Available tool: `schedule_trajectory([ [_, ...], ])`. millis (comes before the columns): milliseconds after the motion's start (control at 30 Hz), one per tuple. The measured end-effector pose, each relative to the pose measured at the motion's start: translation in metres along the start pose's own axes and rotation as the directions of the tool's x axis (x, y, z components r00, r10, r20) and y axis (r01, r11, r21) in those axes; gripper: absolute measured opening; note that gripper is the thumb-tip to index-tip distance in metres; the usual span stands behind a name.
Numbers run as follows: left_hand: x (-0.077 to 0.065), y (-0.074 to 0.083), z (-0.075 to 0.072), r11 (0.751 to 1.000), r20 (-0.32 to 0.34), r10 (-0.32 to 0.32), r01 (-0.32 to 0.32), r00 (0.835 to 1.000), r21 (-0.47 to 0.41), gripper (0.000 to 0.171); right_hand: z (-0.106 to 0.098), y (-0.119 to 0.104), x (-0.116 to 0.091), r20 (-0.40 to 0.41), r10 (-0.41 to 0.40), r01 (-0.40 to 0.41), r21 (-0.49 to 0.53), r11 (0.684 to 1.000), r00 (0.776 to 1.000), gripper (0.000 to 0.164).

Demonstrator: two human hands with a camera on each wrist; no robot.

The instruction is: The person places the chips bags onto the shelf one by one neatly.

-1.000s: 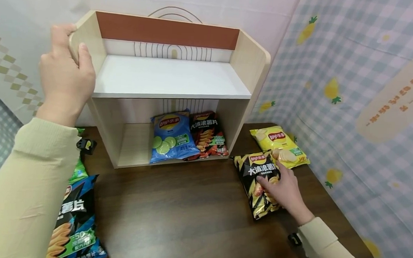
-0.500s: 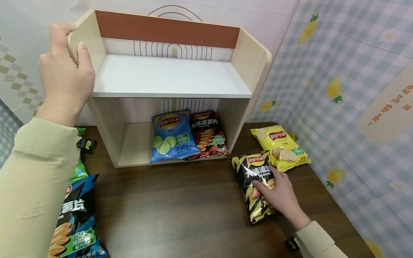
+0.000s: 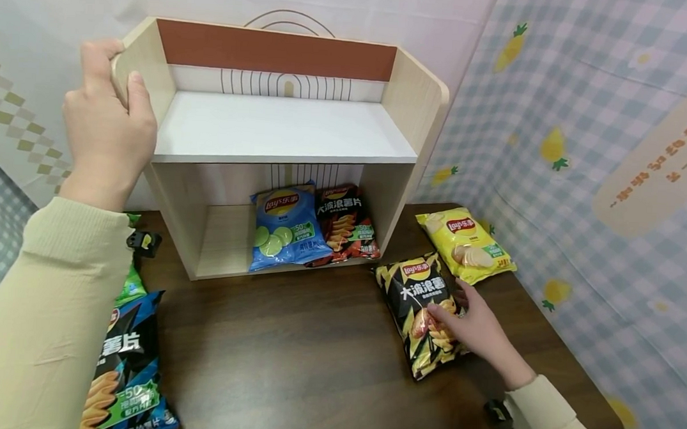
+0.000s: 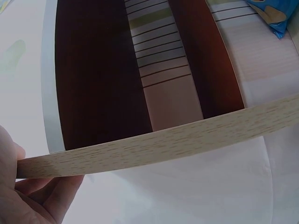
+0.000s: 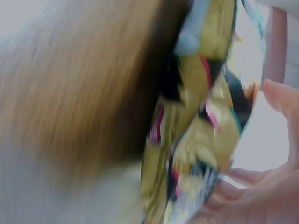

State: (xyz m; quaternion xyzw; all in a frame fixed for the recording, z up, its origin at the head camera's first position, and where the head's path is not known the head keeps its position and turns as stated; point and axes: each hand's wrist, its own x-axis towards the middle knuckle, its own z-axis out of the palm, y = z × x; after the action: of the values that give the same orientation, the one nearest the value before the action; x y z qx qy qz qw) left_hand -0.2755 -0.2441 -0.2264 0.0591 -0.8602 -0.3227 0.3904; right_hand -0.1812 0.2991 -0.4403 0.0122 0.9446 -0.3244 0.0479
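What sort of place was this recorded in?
Probably a staged tabletop set, perhaps imitating a snack display; I can't be certain. A small two-tier shelf stands on a dark wooden table, chip bags lie in its lower tier and on the table, and pineapple-print checked cloth hangs alongside.

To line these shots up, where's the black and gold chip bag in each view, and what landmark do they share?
Head: the gold bag is right of centre, in the right hand.
Left wrist: not in it.
Right wrist: just right of centre, spanning top to bottom.
Landmark: the right hand, shared by the head and right wrist views only.
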Motion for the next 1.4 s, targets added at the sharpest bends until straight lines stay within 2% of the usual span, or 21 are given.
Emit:
schedule_trajectory([
  [167,0.000,0.000,0.000,1.000,-0.011,0.008,-0.008,1.000,0.001,0.042,-0.014,0.016,-0.004,0.115,0.050,-0.049,-0.012,0.999,0.992,0.096],
  [367,-0.001,-0.001,0.000,1.000,-0.015,0.013,-0.013,1.000,0.003,0.042,-0.021,0.030,-0.005,0.278,0.161,-0.183,0.056,0.982,0.947,0.087],
  [500,-0.001,-0.002,0.000,1.000,-0.012,0.013,-0.013,1.000,0.004,0.042,-0.021,0.034,-0.003,0.316,0.203,-0.235,0.065,0.970,0.927,0.084],
  [700,-0.002,-0.003,0.000,1.000,-0.020,0.016,-0.016,1.000,0.000,0.041,-0.019,0.032,-0.001,0.336,0.224,-0.249,0.034,0.968,0.915,0.090],
  [833,-0.002,-0.002,0.000,1.000,-0.012,0.014,-0.014,1.000,0.004,0.042,-0.019,0.031,0.000,0.376,0.221,-0.271,0.085,0.959,0.900,0.092],
  [933,-0.002,-0.001,0.000,1.000,-0.003,0.009,-0.009,1.000,0.004,0.042,-0.018,0.032,0.001,0.399,0.236,-0.312,0.137,0.940,0.886,0.090],
  [1167,-0.002,0.001,0.000,1.000,0.009,0.011,-0.011,1.000,0.001,0.042,-0.017,0.036,-0.002,0.452,0.246,-0.403,0.292,0.868,0.857,0.073],
  [1300,-0.003,0.001,0.000,1.000,-0.006,0.026,-0.026,1.000,0.001,0.040,-0.014,0.037,-0.003,0.471,0.237,-0.422,0.339,0.841,0.850,0.075],
  [1400,-0.003,0.001,-0.001,1.000,0.003,0.012,-0.012,1.000,0.002,0.040,-0.012,0.038,-0.003,0.480,0.228,-0.433,0.372,0.821,0.847,0.079],
])
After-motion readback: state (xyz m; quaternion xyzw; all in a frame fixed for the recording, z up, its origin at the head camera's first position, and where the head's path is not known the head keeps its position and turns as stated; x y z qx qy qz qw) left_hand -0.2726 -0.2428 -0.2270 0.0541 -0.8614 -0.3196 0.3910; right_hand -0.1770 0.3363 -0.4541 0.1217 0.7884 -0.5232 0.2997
